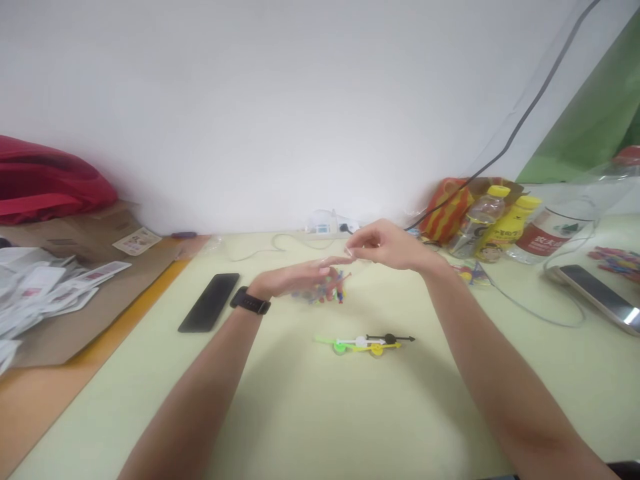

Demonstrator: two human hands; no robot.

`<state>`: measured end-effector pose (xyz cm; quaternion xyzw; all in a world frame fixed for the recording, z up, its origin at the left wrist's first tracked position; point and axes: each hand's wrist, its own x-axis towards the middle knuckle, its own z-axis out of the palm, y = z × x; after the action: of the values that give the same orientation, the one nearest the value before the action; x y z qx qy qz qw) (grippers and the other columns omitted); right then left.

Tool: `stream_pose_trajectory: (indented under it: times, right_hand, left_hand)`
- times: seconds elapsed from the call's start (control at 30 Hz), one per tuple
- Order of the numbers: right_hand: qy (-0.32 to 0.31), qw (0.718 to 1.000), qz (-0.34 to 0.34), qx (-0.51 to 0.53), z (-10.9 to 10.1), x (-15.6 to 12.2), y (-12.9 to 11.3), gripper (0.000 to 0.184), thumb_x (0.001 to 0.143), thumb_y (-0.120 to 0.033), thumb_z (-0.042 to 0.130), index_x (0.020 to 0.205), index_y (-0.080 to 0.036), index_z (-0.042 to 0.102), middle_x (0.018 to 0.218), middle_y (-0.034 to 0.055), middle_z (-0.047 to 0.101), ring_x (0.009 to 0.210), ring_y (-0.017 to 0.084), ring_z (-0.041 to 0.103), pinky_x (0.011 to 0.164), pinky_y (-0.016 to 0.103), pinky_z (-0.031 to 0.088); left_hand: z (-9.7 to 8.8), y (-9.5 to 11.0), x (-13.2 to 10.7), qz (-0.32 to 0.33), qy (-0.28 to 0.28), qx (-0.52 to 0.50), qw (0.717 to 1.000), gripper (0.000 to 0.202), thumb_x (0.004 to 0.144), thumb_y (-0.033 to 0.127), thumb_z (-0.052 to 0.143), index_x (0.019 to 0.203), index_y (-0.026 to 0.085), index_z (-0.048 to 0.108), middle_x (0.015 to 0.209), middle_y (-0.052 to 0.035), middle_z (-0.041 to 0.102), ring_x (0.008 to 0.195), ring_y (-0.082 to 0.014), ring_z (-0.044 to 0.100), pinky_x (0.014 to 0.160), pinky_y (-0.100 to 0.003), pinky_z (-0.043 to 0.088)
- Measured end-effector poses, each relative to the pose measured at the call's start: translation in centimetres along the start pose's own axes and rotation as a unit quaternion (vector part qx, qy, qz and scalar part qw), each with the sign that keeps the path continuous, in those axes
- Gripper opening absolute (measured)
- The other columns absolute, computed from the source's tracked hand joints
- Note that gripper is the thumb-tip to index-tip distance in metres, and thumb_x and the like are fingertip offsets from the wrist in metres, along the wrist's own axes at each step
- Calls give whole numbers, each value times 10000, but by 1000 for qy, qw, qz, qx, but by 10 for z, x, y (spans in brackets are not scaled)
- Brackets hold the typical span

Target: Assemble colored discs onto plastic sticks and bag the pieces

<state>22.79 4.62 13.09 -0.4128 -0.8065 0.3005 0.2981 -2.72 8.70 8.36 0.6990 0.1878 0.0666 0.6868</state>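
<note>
My left hand (295,277), with a black watch (251,301) on its wrist, stretches its fingers out flat above the table. My right hand (383,245) pinches thumb and forefinger together at the left fingertips; whatever lies between them is too small to make out. Below and behind the left hand is a heap of small coloured plastic pieces (340,290), mostly red and blue, partly hidden by it. Nearer to me lie several arrow-shaped plastic spinners: a green one (340,347), a white one (361,342), a yellow one (377,350) and a black one (390,339).
A black phone (209,303) lies left, beyond it cardboard (95,293) with white packets (50,287). To the right stand yellow-capped bottles (483,220), a large bottle (553,230), another phone (600,297) with a cable, and more coloured pieces (617,261). A power strip (325,228) sits by the wall.
</note>
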Motion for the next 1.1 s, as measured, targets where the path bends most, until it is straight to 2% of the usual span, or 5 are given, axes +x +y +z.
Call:
stream_pose_trajectory:
  times: [0.23, 0.47, 0.67, 0.87, 1.1]
  right_hand:
    - [44, 991, 65, -106, -17, -6, 12, 225, 874, -348, 593, 822, -166, 714, 781, 52, 717, 679, 161, 570, 592, 266, 391]
    - [-337, 928, 72, -140, 20, 6, 29, 131, 782, -238, 674, 854, -168, 760, 951, 70, 765, 842, 206, 677, 698, 265, 462]
    - [-500, 860, 73, -71, 80, 19, 22, 387, 679, -329, 834, 1008, -164, 715, 906, 13, 723, 813, 173, 659, 662, 230, 451]
    - [-496, 863, 60, -69, 93, 18, 24, 304, 694, -202, 800, 978, -159, 699, 851, -8, 709, 754, 155, 646, 609, 217, 443]
    - [-386, 923, 1, -14, 57, 16, 27, 92, 827, -179, 689, 898, -137, 730, 840, 37, 738, 780, 160, 682, 705, 236, 506]
  left_hand:
    - [-6, 6, -12, -16, 44, -6, 999, 663, 977, 516, 567, 1574, 301, 374, 1181, -100, 615, 1001, -236, 590, 881, -371, 453]
    - [-16, 7, -21, -2, 53, -17, 998, 639, 994, 481, 537, 1577, 287, 358, 1206, -115, 576, 964, -231, 549, 867, -365, 449]
    - [-18, 4, -20, 5, 40, -25, 999, 634, 1002, 478, 519, 1582, 294, 341, 1197, -109, 567, 901, -212, 540, 816, -346, 440]
    - [-21, 1, -21, 9, 45, -36, 998, 619, 1001, 464, 526, 1576, 303, 362, 1193, -107, 578, 891, -210, 544, 819, -353, 440]
    - [-21, 2, -23, 7, 52, -44, 998, 610, 1010, 480, 506, 1576, 299, 369, 1176, -111, 598, 916, -225, 563, 798, -331, 445]
